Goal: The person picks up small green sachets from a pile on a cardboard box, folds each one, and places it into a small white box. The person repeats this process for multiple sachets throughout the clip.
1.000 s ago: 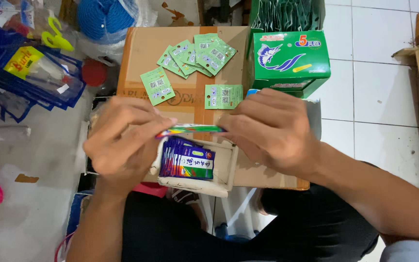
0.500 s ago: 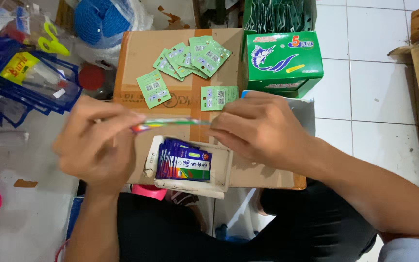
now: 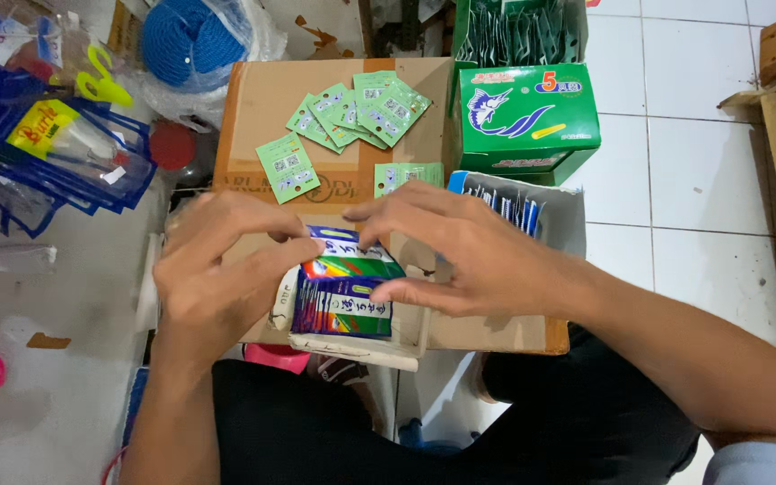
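- Packets [image 3: 345, 305]: a colourful stack stood upright in a small white box [image 3: 406, 334] on the cardboard carton [image 3: 271, 99], right in front of the person.
- Left hand [image 3: 217, 278]: fingers pinched together on the left end of the top packet, at the stack's upper edge.
- Right hand [image 3: 460, 256]: fingers closed on the same packet's right end, thumb against the side of the stack.
- Step, as I read it: one packet was being seated onto or into the stack, both hands lining it up. About mid-step; the packet looked tilted, not flush.
- Next move would call for a level push down with both ends even, while the stack stayed upright in the box.
- Around: small green cards [image 3: 352, 112] were scattered on the carton top, one more just above the right hand.
- A green box [image 3: 527, 117] stood open at the carton's far right, full of dark green sachets.
- An open white box of blue-and-white packets [image 3: 518, 207] sat just beside the right wrist; closest thing to snag.
- Left side: a blue rope coil [image 3: 190, 40] and clear blue-edged bags [image 3: 56, 153] on the floor, well apart from the hands.
- Nothing blocked the stack itself; the hands hid the front edge of the packet.
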